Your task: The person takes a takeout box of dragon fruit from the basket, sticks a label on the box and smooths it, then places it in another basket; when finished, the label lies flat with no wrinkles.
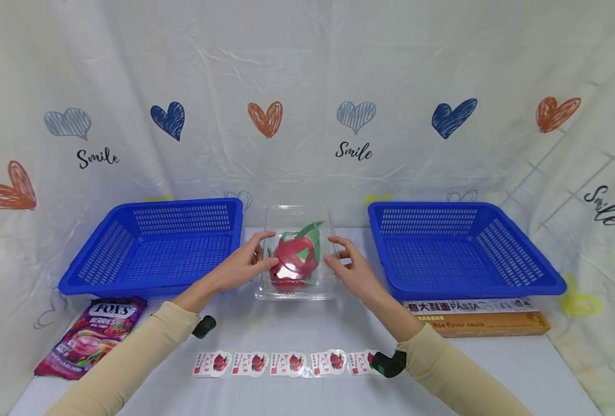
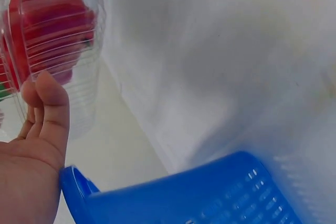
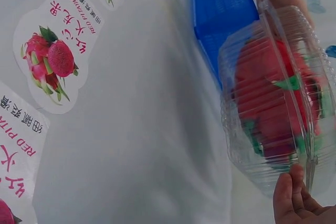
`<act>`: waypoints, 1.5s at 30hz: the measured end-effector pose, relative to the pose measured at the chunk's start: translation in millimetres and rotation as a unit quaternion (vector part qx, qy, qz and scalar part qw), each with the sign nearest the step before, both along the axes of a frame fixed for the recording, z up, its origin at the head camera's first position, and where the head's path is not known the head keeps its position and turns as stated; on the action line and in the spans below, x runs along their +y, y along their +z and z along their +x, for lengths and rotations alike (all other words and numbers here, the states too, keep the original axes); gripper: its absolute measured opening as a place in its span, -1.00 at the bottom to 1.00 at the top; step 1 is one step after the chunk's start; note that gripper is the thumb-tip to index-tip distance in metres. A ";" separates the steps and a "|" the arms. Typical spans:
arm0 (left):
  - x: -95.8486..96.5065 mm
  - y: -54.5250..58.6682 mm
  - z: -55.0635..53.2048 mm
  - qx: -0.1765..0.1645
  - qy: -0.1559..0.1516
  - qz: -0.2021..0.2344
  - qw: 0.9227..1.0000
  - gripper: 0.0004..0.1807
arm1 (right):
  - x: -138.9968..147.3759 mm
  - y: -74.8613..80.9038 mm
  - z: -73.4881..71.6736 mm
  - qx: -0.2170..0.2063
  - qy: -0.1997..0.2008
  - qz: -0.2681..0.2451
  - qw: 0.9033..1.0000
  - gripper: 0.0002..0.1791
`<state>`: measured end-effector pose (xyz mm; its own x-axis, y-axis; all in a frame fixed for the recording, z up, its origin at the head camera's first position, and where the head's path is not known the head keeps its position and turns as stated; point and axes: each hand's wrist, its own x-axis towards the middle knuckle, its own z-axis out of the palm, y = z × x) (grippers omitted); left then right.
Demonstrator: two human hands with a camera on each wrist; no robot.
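A clear plastic clamshell box (image 1: 293, 215) with a ribbed wall is held in the middle between both hands. Inside lies a red dragon fruit (image 1: 293, 259) with green leafy tips. My left hand (image 1: 241, 264) grips the box's left side, the thumb toward the front. On the opposite side, my right hand (image 1: 356, 271) holds the box by its edge with bent fingers. The right wrist view has the right fingertips (image 3: 297, 174) at the rim where the lid and base (image 3: 252, 166) meet. In the left wrist view, the left fingertips (image 2: 51, 88) press the ribbed wall.
Blue baskets stand left (image 1: 193, 203) and right (image 1: 479, 290) of the box. A row of several dragon fruit stickers (image 1: 251, 364) lies on the white table in front. There is a Fox's candy bag (image 1: 96, 338) at front left and a pasta box (image 1: 481, 323) before the right basket.
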<state>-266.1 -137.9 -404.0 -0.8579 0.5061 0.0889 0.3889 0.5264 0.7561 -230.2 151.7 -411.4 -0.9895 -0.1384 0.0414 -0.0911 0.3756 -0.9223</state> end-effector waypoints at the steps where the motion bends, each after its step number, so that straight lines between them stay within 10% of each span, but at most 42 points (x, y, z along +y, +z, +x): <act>1: 1.2 -0.3 1.1 -0.004 0.001 -0.002 1.000 -0.27 | 1.0 -1.4 0.3 0.000 0.000 0.000 1.000 -0.43; 45: 17.1 -53.8 0.5 -0.127 0.008 0.119 0.985 -0.22 | 23.1 -37.8 7.9 -0.027 0.020 0.004 0.999 -0.37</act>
<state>-265.7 -120.8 -457.8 -0.8751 0.4837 -0.0155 0.1642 0.3270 0.9306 -222.3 174.7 -449.3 -0.9840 -0.1774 -0.0143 -0.0552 0.3809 -0.9230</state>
